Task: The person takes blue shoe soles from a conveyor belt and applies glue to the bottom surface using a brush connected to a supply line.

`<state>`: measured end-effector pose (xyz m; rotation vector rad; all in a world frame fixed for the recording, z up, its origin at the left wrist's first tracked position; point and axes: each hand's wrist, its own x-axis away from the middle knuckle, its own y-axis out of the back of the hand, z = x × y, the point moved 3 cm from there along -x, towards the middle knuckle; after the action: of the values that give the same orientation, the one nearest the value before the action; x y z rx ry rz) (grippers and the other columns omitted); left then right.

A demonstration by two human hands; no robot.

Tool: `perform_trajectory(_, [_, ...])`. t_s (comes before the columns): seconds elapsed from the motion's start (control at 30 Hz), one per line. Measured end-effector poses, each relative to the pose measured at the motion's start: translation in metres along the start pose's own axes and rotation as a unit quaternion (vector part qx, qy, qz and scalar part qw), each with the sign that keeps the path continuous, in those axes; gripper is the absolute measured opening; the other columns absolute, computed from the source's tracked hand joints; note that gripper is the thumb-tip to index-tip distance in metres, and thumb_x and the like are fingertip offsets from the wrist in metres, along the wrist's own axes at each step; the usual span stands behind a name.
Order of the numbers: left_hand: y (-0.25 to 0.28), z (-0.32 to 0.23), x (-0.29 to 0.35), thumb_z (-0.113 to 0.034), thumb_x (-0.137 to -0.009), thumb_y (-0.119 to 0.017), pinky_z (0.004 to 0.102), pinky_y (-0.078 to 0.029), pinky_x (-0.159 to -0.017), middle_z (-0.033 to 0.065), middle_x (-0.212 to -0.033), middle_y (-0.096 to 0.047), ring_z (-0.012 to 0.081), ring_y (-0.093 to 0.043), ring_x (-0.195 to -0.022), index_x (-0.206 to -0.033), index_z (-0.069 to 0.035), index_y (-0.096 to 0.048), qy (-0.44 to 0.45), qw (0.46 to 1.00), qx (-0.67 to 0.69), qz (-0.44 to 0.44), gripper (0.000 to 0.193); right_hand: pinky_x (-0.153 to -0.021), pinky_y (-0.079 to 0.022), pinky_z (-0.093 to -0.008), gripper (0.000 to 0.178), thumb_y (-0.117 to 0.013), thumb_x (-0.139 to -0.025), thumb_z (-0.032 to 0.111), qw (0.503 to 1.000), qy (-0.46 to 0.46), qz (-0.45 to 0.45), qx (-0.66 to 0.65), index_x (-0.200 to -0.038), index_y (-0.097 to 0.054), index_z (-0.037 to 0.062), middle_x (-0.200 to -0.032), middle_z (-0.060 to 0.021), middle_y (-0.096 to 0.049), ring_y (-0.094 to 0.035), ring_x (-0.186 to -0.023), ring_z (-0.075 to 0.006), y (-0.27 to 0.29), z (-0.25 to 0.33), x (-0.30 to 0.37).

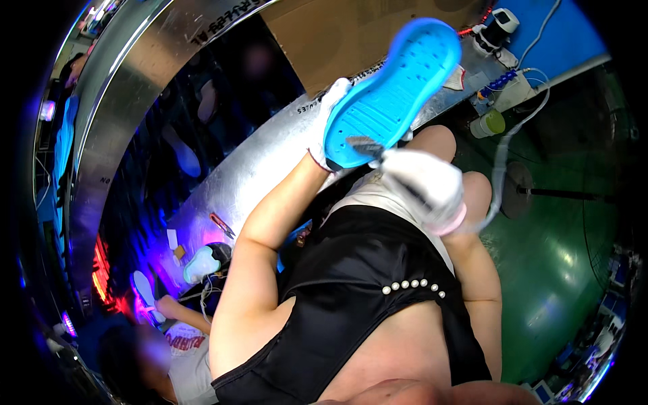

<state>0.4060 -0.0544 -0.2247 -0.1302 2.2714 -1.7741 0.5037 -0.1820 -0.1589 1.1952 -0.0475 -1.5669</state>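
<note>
A bright blue shoe sole [388, 101] is held tilted over the metal worktop's edge, its ribbed, dimpled face in view. My left hand [324, 125], in a white glove, is closed on the sole's left edge; the fingers beneath it are hidden. In my right hand [428, 185], also white-gloved and smeared by motion, is a brush [364, 145] with dark bristles. Its bristle end lies over the lower end of the sole, and whether it touches is hard to tell.
The metal worktop [229, 172] holds cardboard [324, 40] and red-handled snips [221, 226]. Dark conveyor to the left carries several soles [181, 152]. At right are a container with a yellow-green top [493, 123] and a pale hose [501, 169]. A co-worker's hand [167, 307] holds a sole at lower left.
</note>
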Motion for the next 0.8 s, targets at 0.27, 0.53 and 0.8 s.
perform_trajectory(0.27, [0.000, -0.024, -0.001, -0.035, -0.092, -0.053, 0.0375, -0.055, -0.084, 0.0176, -0.111, -0.065, 0.0265, -0.065, -0.097, -0.117, 0.001, -0.060, -0.002, 0.948, -0.271, -0.168, 0.045, -0.070, -0.053, -0.0299, 0.028, -0.069, -0.070, -0.003, 0.989, -0.057, 0.121, -0.068, -0.096, -0.067, 0.0053, -0.091, -0.0094, -0.068, -0.067, -0.078, -0.0215, -0.007, 0.003, -0.004])
perform_trajectory(0.53, [0.037, -0.056, 0.002, -0.027, -0.088, -0.061, 0.0387, -0.051, -0.089, 0.0149, -0.119, -0.060, 0.0269, -0.061, -0.104, -0.125, -0.005, -0.057, -0.038, 0.854, -0.517, -0.043, 0.043, -0.072, -0.054, -0.0298, 0.022, -0.074, -0.073, 0.006, 0.990, -0.046, 0.131, -0.002, -0.094, -0.070, 0.0051, -0.094, -0.0095, -0.070, -0.068, -0.083, -0.0242, 0.007, 0.013, -0.015])
perform_trajectory(0.8, [0.014, -0.072, 0.011, -0.022, -0.087, -0.060, 0.0397, -0.035, -0.107, 0.0132, -0.140, -0.043, 0.0287, -0.043, -0.129, -0.135, -0.016, -0.050, -0.110, 0.663, -0.736, 0.078, 0.049, -0.064, -0.052, -0.0285, 0.028, -0.071, -0.069, 0.009, 0.990, -0.017, 0.134, 0.048, -0.097, -0.070, 0.0095, -0.095, -0.0079, -0.070, -0.065, -0.071, -0.0221, 0.019, 0.021, -0.017])
